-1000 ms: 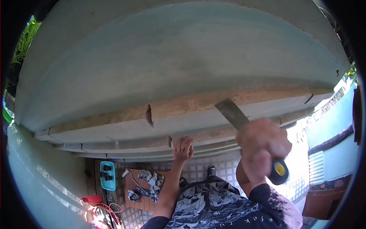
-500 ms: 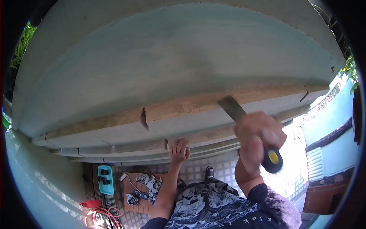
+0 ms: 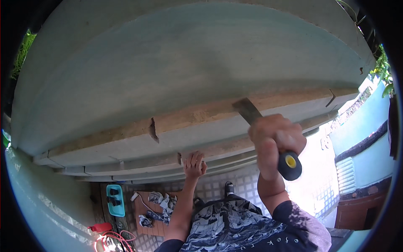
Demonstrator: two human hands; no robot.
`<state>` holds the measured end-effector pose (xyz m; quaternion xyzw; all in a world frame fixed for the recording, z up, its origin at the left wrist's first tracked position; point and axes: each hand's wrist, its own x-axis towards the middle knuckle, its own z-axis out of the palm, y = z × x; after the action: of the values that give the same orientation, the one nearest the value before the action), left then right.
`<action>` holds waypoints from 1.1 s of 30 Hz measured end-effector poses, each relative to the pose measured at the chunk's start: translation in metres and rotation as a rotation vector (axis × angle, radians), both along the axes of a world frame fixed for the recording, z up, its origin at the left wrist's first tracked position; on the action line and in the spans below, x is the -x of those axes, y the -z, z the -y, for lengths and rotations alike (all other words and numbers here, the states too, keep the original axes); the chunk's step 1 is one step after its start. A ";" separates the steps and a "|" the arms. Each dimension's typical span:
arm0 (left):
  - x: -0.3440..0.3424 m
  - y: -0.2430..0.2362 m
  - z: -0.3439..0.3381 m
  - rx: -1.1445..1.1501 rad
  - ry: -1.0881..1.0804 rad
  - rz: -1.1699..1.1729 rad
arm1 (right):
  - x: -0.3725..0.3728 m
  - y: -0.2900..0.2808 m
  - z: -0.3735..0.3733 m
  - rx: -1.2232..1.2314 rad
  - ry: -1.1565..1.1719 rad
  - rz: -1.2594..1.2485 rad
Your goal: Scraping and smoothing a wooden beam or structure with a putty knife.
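My right hand [image 3: 275, 140] is wrapped round a putty knife [image 3: 248, 111], whose black handle end with a yellow centre sticks out below the fist. The flat blade points up and left, its tip over the tan, worn top edge of a long pale ledge [image 3: 197, 116]; whether it touches I cannot tell. Lower down, my left hand [image 3: 194, 164] rests on a second ledge [image 3: 138, 164], fingers laid over its edge and holding nothing. A broken notch [image 3: 154, 130] cuts the upper ledge left of the blade.
Above the ledges spreads a broad pale green wall surface [image 3: 201, 54]. On the ground at lower left are a turquoise tray [image 3: 115, 200] with dark cups, crumpled newspaper [image 3: 168, 203] on a brown board, and a red hose [image 3: 119, 237]. A dark slot [image 3: 331, 98] crosses the ledge at right.
My right hand and the putty knife have moved slightly up and left along the ledge. My left hand stays on the lower ledge. The whole view has shifted a little.
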<state>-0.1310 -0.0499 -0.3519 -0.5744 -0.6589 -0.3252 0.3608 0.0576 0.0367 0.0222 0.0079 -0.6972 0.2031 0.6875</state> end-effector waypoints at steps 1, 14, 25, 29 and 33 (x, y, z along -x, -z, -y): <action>0.001 0.000 0.002 -0.007 -0.003 -0.006 | -0.012 -0.004 0.007 0.002 -0.211 0.005; -0.002 -0.003 0.001 0.001 0.032 0.054 | 0.010 -0.007 -0.001 -0.007 -0.101 0.048; 0.003 0.010 0.008 0.066 0.022 0.074 | -0.006 -0.011 0.020 0.055 -0.409 -0.150; -0.005 -0.009 0.006 0.045 0.066 0.136 | 0.003 -0.003 -0.005 -0.003 -0.127 -0.028; -0.016 -0.033 0.013 -0.099 0.112 0.272 | -0.027 -0.014 0.018 -0.048 -0.389 -0.033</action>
<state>-0.1154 -0.0627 -0.3185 -0.5425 -0.6515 -0.4518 0.2775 0.0843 0.0190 0.0363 0.1624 -0.6760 0.3153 0.6460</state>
